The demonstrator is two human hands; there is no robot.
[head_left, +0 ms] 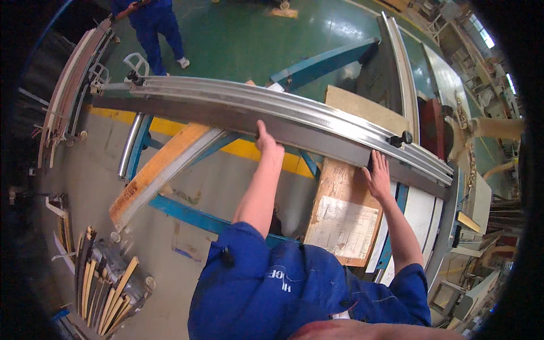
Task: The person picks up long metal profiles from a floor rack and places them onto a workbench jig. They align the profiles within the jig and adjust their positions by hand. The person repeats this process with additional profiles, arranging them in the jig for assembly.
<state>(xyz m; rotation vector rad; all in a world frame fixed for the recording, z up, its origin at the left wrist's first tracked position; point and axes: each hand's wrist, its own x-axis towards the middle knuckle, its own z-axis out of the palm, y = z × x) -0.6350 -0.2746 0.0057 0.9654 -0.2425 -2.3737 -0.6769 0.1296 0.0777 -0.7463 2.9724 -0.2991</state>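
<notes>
A long dark metal beam topped by a silver ribbed rail point(238, 99) runs across the middle of the view. My left hand point(267, 143) grips the beam's near lower edge at its middle. My right hand point(378, 175) presses flat, fingers spread, against the beam's near face further right, just over a worn wooden board point(340, 192) with a white paper sheet point(345, 226) stuck on it. A black knob point(401, 138) sits on the rail above my right hand. My blue sleeves fill the lower edge.
A second long wooden plank point(161, 167) leans diagonally over a blue steel frame point(187, 211). A bin of wood strips point(107, 286) stands at lower left. Another person in blue overalls point(153, 28) stands at the top on the green floor. White panels point(422, 212) lie at right.
</notes>
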